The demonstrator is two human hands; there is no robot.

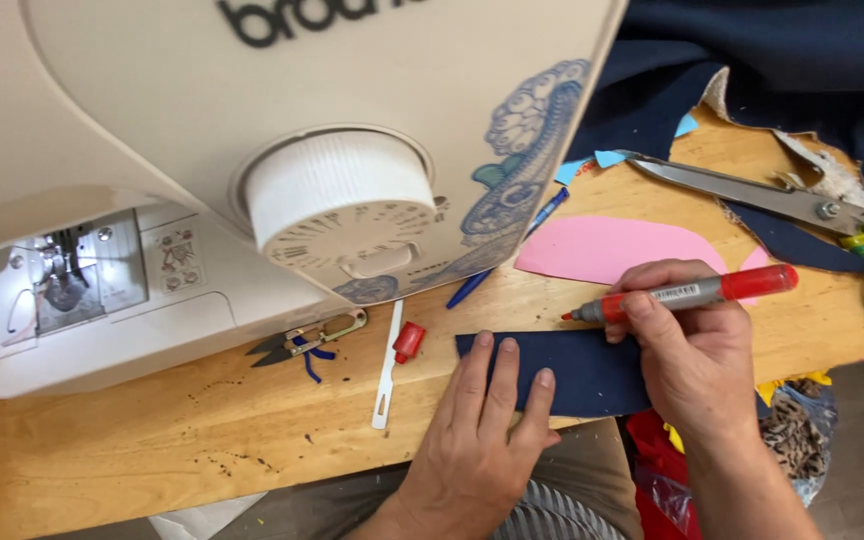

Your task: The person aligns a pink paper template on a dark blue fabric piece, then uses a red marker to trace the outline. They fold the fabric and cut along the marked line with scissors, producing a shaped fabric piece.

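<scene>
My left hand (482,430) lies flat with fingers spread on a dark blue fabric piece (582,370) at the wooden table's front edge. My right hand (692,340) grips a red marker (687,293) with a grey barrel, its tip pointing left just above the fabric's top edge. The marker's red cap (409,342) lies on the table to the left of the fabric, beside a thin white strip tool (387,365).
A cream sewing machine (252,150) fills the left and top. Small thread snips (307,338) lie at its base. A pink paper pattern (602,245), a blue pen (512,255), large scissors (752,190) and dark blue cloth (782,60) sit at the right.
</scene>
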